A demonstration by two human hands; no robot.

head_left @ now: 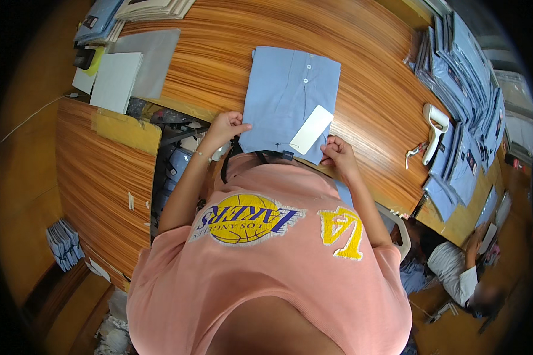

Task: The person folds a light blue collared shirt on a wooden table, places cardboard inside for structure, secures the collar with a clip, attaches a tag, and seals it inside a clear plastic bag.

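A folded light blue shirt [278, 89] lies on the wood-grain table right in front of me, its buttons running down from the far edge. A blank white hang tag [312, 129] rests slantwise on its near right part, with a thin dark string at its lower end. At the shirt's left edge, my left hand [224, 131] is closed, thumb and fingers pinching the fabric. My right hand [340, 155] pinches the near right corner beside the tag. A dark collar label [288, 155] shows at the near edge.
Bagged blue shirts [462, 71] are stacked at the right, with a white handheld tool [435, 133] beside them. White card [116, 81] and a clear plastic sheet [160, 56] lie at the left. Another person [453, 269] is at the lower right. A side table [106, 165] stands left.
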